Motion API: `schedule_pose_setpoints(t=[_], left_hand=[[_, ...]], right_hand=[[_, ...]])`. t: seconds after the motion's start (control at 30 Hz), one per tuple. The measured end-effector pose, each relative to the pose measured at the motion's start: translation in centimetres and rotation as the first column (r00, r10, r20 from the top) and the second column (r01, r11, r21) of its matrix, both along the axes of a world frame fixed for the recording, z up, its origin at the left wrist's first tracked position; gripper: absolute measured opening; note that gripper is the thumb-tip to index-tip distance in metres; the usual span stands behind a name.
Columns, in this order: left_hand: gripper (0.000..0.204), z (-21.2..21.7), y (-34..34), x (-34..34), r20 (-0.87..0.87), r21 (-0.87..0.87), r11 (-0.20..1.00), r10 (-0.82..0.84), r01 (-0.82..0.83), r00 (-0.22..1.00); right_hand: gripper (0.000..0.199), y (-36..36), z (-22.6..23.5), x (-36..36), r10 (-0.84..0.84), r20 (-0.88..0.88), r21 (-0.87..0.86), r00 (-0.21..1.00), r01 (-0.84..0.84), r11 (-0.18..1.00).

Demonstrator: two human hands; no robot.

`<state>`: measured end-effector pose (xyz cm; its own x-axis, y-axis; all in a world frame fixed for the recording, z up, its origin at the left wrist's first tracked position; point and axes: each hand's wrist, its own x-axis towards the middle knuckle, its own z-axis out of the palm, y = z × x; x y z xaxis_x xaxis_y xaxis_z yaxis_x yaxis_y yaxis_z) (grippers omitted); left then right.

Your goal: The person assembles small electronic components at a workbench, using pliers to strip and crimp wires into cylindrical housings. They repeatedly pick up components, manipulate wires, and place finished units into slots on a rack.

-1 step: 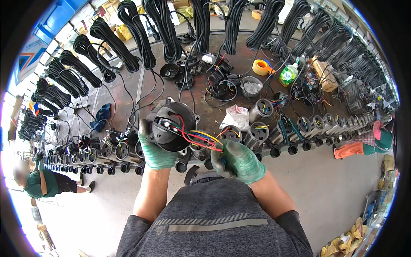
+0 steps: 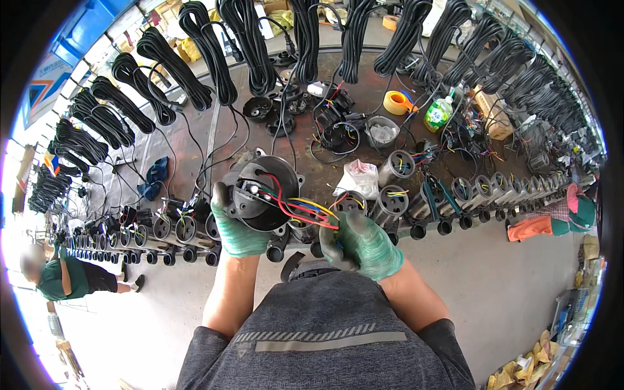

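Observation:
A round black motor housing (image 2: 268,203) is gripped in my left hand (image 2: 239,229), gloved in green with dark fingertips. Its open face is turned toward me, with mounting lugs around the rim. Red, yellow and blue wires (image 2: 305,209) run out of it to the right. My right hand (image 2: 364,246), in a matching glove, pinches their ends between thumb and fingers. Just beyond my hands, a dark cylinder (image 2: 351,203) with coloured wires stands at the bench's near edge, and another (image 2: 392,203) stands to its right.
Bundled black cables (image 2: 250,49) hang along the far side of the bench (image 2: 195,140). On it lie orange tape (image 2: 396,102), a green bottle (image 2: 439,114), a cup (image 2: 381,131), a white plastic bag (image 2: 359,179) and green-handled pliers (image 2: 439,195). Other people (image 2: 65,276) are at both sides.

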<state>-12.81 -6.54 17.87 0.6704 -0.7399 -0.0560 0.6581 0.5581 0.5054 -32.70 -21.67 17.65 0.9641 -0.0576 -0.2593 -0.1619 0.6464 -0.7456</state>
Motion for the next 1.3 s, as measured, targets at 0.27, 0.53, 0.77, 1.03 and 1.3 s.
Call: schedule_pose_setpoints(t=[0.27,0.53,0.77,1.03,1.3], left_hand=[[0.104,0.1,-0.7,0.1,0.482,-0.047,0.995,-0.051,0.084,0.875],[0.089,-0.1,1.7,3.6,0.144,-0.305,0.952,0.085,-0.037,0.986],[0.097,-1.6,0.0,2.6,0.178,-0.371,0.923,-0.035,0.1,0.983],[0.1,-1.1,-0.7,1.0,0.307,-0.112,0.99,-0.045,0.083,0.951],[0.094,-1.8,-0.4,3.4,0.124,0.034,0.997,0.057,-0.062,0.991]], right_hand=[[0.057,1.4,3.8,0.3,-0.027,-0.079,-0.086,0.996,0.02,0.996],[0.053,-0.8,0.6,-3.0,-0.419,0.224,-0.166,0.88,0.458,0.873],[0.054,0.7,1.1,1.5,-0.071,0.138,-0.286,0.988,0.108,0.952],[0.033,1.2,1.4,1.2,-0.266,0.136,-0.298,0.954,0.296,0.908],[0.039,-7.9,-3.9,-10.8,-0.099,-0.36,-0.896,0.928,-0.314,0.315]])
